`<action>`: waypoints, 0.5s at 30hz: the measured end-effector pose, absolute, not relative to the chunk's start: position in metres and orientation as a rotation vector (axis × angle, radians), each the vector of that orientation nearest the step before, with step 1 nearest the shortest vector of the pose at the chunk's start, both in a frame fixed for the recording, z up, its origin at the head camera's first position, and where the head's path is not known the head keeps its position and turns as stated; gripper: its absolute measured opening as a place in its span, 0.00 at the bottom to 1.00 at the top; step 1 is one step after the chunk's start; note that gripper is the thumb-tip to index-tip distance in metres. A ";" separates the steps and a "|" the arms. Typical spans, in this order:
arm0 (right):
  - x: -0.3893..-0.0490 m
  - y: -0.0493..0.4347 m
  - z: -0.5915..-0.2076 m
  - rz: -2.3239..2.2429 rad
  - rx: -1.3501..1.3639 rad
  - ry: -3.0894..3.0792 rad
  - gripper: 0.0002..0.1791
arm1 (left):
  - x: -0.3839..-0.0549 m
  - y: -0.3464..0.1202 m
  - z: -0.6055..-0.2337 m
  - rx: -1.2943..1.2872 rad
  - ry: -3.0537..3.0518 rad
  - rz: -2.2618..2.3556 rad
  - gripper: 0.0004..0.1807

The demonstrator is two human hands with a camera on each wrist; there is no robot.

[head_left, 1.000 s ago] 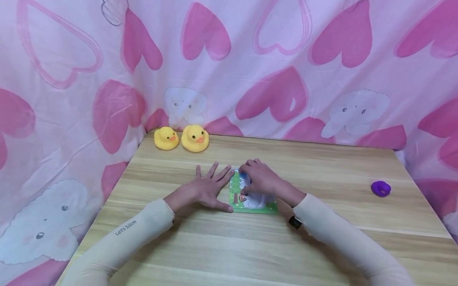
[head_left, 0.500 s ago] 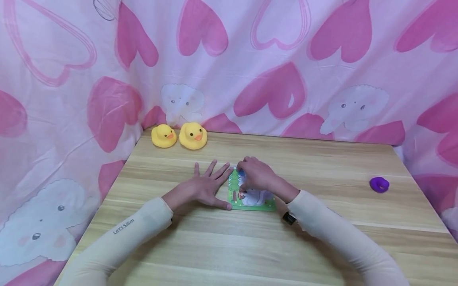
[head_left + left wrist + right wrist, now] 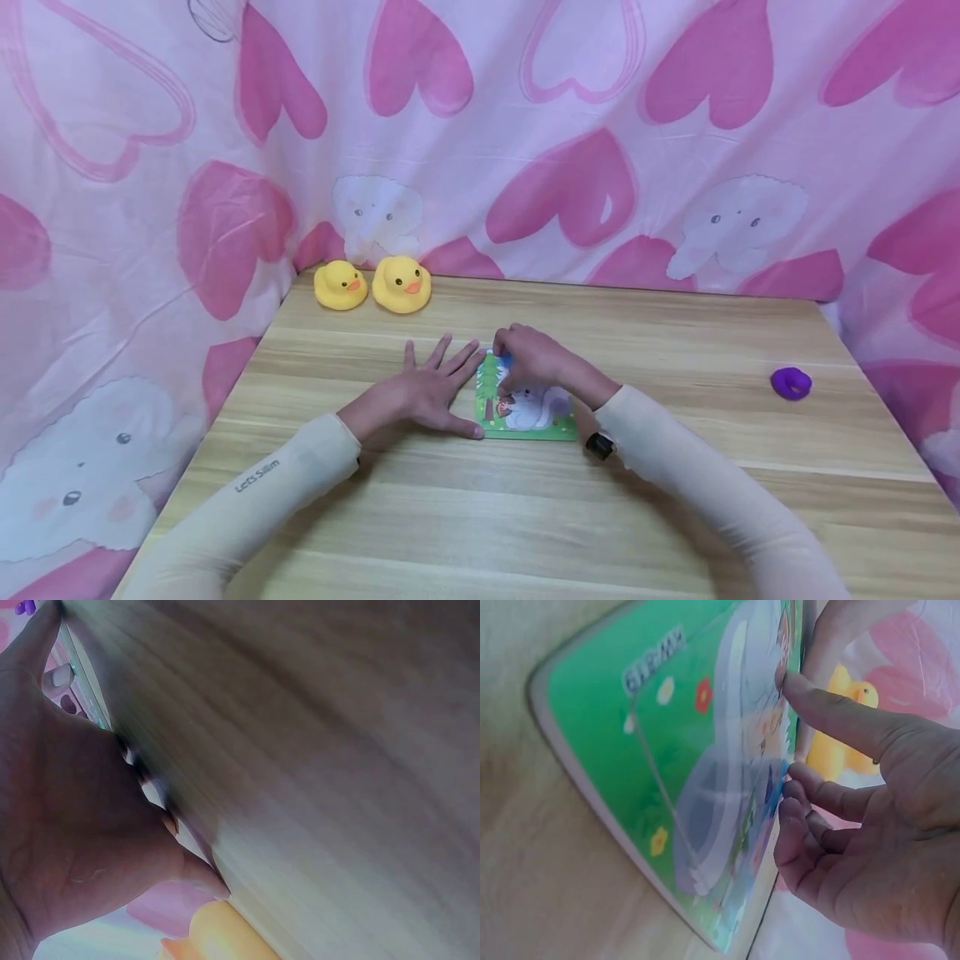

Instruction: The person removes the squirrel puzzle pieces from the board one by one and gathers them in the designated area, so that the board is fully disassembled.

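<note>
While a pink heart-print cloth [image 3: 562, 83] covers the back and sides, a wood-grain tabletop [image 3: 450, 517] fills the middle. Cream left sleeve [image 3: 285, 483] (lettering on it) and cream right sleeve [image 3: 705, 475] reach in from the near side. Left hand [image 3: 427, 396] lies spread on the wood: index tip at the far left corner of the picture board [image 3: 517, 434], thumb at its near left corner. Right hand [image 3: 536, 362] arches over from the right, thumb apart from the fingers, tips down on the print (can't tell whether they pinch anything or only press).

Board lies flat mid-table, under the right hand and just right of the left. Relation that matters, my read: right hand is nearer, being on top; left only borders the edge. Long axis seems to run left-right, foreshortened and partly covered, so not certain. Print has a greyish squirrel [image 3: 534, 408] on the near half, a tree [image 3: 489, 379] along the left edge.

Far left corner: larger yellow duck [image 3: 402, 286], smaller yellow duck [image 3: 341, 286] beside it. Well off right: small purple thing [image 3: 791, 383], shape unclear.
</note>
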State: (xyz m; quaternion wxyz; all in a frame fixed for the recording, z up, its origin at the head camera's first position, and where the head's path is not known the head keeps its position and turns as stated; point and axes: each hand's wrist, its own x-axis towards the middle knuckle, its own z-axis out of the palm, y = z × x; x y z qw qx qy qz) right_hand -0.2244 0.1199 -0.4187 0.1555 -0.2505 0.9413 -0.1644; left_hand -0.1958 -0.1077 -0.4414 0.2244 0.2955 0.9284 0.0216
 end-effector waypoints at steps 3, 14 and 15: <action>-0.228 0.123 -0.420 -0.534 -0.693 2.665 0.31 | -0.197 -0.106 -0.442 0.823 2.564 0.058 0.70; -0.229 0.126 -0.427 -0.694 -0.731 2.666 0.28 | -0.197 -0.108 -0.440 0.819 2.556 0.060 0.72; -0.228 0.126 -0.427 -0.705 -0.735 2.668 0.27 | -0.197 -0.108 -0.440 0.818 2.556 0.059 0.72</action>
